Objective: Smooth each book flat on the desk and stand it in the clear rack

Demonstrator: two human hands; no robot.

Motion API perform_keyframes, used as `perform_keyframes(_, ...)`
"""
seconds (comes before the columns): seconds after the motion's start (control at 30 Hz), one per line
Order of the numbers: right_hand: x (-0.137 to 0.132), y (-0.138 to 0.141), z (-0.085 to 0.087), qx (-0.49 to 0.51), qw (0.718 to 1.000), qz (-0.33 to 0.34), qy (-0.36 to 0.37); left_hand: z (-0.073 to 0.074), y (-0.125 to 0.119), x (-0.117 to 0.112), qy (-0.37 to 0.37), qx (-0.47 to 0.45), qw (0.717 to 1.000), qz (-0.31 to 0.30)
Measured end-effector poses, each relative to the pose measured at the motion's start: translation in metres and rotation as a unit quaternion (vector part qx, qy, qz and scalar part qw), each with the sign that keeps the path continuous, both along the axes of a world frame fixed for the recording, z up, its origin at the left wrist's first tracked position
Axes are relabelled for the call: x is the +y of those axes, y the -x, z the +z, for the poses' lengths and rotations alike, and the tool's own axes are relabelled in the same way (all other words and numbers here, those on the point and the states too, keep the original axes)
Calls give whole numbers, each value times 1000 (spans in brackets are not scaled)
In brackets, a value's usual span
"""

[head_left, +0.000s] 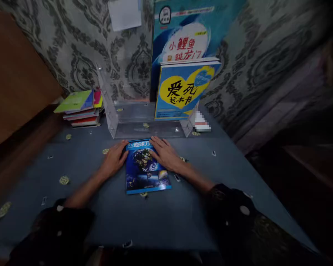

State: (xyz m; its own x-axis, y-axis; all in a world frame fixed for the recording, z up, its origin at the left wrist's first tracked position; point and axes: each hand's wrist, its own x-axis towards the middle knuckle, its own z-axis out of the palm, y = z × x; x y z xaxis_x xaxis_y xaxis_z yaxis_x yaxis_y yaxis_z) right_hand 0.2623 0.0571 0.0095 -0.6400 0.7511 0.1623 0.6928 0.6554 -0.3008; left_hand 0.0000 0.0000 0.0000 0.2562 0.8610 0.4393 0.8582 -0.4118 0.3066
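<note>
A dark blue book with an Earth picture (145, 173) lies flat on the blue tablecloth in front of me. My left hand (115, 157) rests open beside the book's upper left edge, fingertips touching it. My right hand (163, 152) lies flat and open on the book's upper right part. Just behind the book stands a clear acrylic book stand (144, 123). It holds a blue and yellow book (183, 90) upright at its right end.
A stack of colourful books (81, 109) sits at the back left of the table (94, 218). A large blue poster (183, 33) leans on the patterned wall behind the stand. A wooden panel (13, 77) stands at the left. Small round patterns dot the cloth.
</note>
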Motion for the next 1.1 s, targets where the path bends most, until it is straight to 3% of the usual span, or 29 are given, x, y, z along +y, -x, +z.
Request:
perform_keyframes(0.2,-2,-3,-2,35,999,-12,-10,4,-2,0,8,6,1000,-5)
perform_keyframes(0.4,9,-11,-16,120,993,8,-13,8,-5,2,14,29,999,-2)
perform_keyframes(0.63,16,-19,-26,184,982,44,9,14,-26,9,34,69,996,-54)
perform_keyframes(0.83,6,-24,-26,204,977,62,13,16,-51,29,51,79,986,-140)
perform_keyframes(1.1,-25,-40,-14,181,979,85,25,17,-74,45,74,92,979,-168)
